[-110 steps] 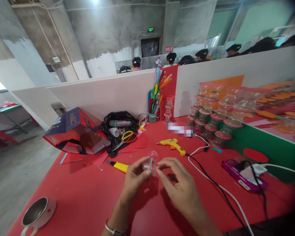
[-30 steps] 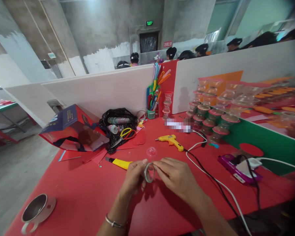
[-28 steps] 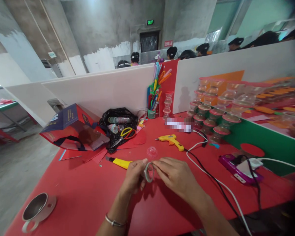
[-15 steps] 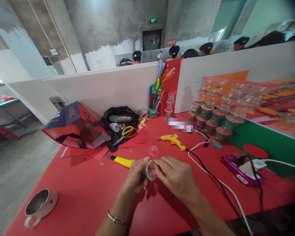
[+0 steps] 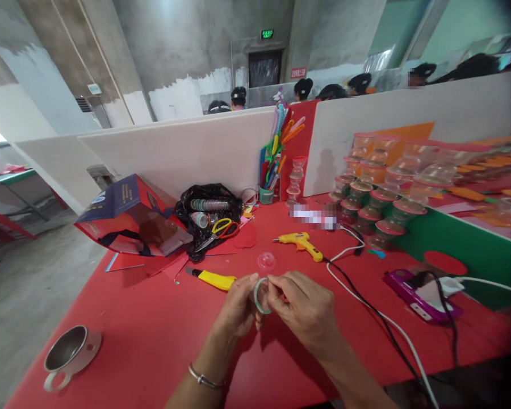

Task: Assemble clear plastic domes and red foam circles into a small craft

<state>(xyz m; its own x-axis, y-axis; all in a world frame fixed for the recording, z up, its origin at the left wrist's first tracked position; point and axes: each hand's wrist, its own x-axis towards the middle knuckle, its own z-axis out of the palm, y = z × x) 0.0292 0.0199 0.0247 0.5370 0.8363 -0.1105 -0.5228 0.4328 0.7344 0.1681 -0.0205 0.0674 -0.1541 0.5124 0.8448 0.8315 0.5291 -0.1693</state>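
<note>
My left hand (image 5: 237,307) and my right hand (image 5: 309,304) meet low over the red table, both closed on a small round piece with a pale green rim (image 5: 259,307). It looks like clear plastic inside the rim; my fingers cover part of it. Left fingers grip its left side, while the right thumb and fingertips pinch its right edge. Just beyond lies a clear, domed plastic piece (image 5: 266,261). A yellow utility knife (image 5: 215,279) rests close to my left hand. Farther off to the right is a yellow glue gun (image 5: 300,243).
A metal mug (image 5: 70,352) stands near the left edge. Scissors (image 5: 217,234) lie on a black plastic bag (image 5: 196,193) beside a tipped gift bag (image 5: 130,218). Cables run right to a purple power strip (image 5: 417,298). Stacked clear cups (image 5: 378,210) stand at the right divider.
The green-rimmed piece has turned slightly in my fingers, so its opening shows a little more. Both hands keep their grip; the view has shifted slightly.
</note>
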